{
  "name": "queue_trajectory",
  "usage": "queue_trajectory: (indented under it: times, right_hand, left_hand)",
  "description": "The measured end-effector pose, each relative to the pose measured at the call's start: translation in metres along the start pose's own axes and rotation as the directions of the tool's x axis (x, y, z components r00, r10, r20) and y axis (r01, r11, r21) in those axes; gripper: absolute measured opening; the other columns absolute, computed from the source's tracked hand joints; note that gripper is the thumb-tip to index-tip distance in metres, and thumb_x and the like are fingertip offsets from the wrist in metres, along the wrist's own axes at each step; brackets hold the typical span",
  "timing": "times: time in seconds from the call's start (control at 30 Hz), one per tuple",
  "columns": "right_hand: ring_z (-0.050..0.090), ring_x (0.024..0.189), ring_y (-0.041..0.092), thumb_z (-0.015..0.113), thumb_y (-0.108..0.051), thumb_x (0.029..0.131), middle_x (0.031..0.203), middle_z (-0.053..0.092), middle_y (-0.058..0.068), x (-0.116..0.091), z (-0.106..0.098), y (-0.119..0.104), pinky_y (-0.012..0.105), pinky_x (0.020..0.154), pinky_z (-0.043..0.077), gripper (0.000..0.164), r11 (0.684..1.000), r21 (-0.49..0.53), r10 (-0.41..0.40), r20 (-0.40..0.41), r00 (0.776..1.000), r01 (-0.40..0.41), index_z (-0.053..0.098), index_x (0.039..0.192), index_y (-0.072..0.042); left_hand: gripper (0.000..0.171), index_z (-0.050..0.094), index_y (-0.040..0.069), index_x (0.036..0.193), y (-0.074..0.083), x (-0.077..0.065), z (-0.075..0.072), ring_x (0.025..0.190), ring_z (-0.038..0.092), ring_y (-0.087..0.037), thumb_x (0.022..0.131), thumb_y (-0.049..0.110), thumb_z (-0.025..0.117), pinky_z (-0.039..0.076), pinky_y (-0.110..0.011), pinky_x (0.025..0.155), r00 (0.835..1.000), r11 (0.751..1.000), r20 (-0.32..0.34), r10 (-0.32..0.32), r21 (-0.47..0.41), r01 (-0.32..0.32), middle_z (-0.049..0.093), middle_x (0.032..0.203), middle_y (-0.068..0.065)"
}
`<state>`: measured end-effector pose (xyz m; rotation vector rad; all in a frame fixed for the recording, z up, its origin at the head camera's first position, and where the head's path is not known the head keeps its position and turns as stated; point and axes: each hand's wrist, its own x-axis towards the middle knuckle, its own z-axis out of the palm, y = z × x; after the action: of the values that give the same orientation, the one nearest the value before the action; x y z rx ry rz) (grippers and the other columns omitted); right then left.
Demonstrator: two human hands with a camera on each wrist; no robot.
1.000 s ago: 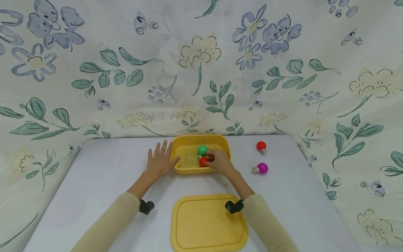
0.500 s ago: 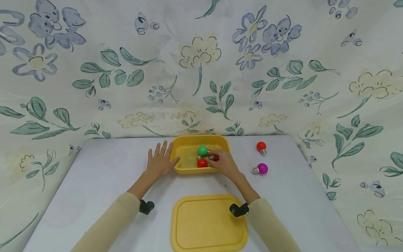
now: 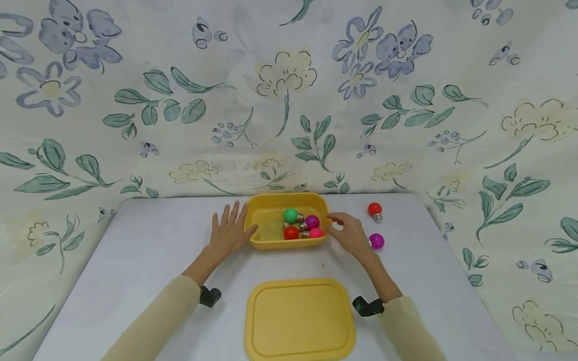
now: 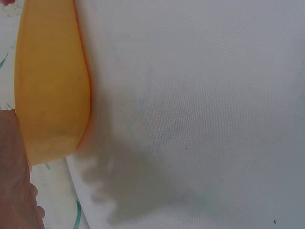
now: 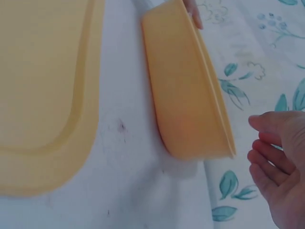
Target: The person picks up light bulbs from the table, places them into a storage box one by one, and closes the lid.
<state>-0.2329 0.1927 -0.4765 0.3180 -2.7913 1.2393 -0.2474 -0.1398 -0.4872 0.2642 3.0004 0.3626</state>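
Note:
A yellow plastic box [image 3: 271, 245] stands at the back of the table, also seen from its side in the right wrist view. Inside lie a green bulb [image 3: 290, 215], a purple bulb [image 3: 312, 221], a red bulb [image 3: 291, 232] and a pink bulb [image 3: 316, 232], small with silvery screw bases. My left hand [image 3: 229, 231] has its fingers spread and touches the box's left end. Just off the right end, my right hand [image 3: 348, 233] holds nothing; its fingers are loosely bent, seen closer in the right wrist view.
Right of the box, a red bulb [image 3: 375, 209] lies near the table's back; a second purple bulb [image 3: 377, 241] is partly hidden by my right hand. The yellow lid [image 3: 300, 321] lies flat in front. Floral cloth [image 3: 289, 150] rises behind the table.
My right hand has let go of a bulb inside the box and moved out to the right. The purple and pink bulbs there now show. My left hand has stayed put.

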Motion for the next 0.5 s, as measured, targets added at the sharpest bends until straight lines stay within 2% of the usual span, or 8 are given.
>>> queue_trajectory:
  times: [0.33, 0.5]
  right_hand:
    - [0.063, 0.11, 0.036, 0.075, -0.007, 0.089, 0.119, 0.069, 0.018, -0.019, -0.028, 0.026, 0.049, 0.096, 0.05, 0.035, 0.999, -0.04, -0.023, -0.052, 0.998, 0.021, 0.068, 0.122, 0.003]
    - [0.063, 0.11, 0.038, 0.073, -0.008, 0.091, 0.119, 0.068, 0.021, -0.027, -0.039, 0.04, 0.05, 0.094, 0.051, 0.034, 0.998, -0.046, 0.03, -0.072, 0.997, -0.033, 0.068, 0.123, 0.002]
  left_hand:
    - [0.076, 0.014, 0.003, 0.159, 0.0, 0.0, 0.0, 0.148, 0.005, -0.047, 0.105, 0.048, 0.042, 0.0, -0.066, 0.114, 1.0, 1.0, -0.01, 0.008, -0.004, -0.008, 0.008, 0.163, -0.025]
    - [0.076, 0.013, 0.003, 0.159, 0.0, 0.0, 0.0, 0.148, 0.003, -0.047, 0.105, 0.047, 0.041, 0.0, -0.066, 0.114, 1.0, 1.0, -0.007, 0.006, -0.005, -0.006, 0.007, 0.163, -0.025]
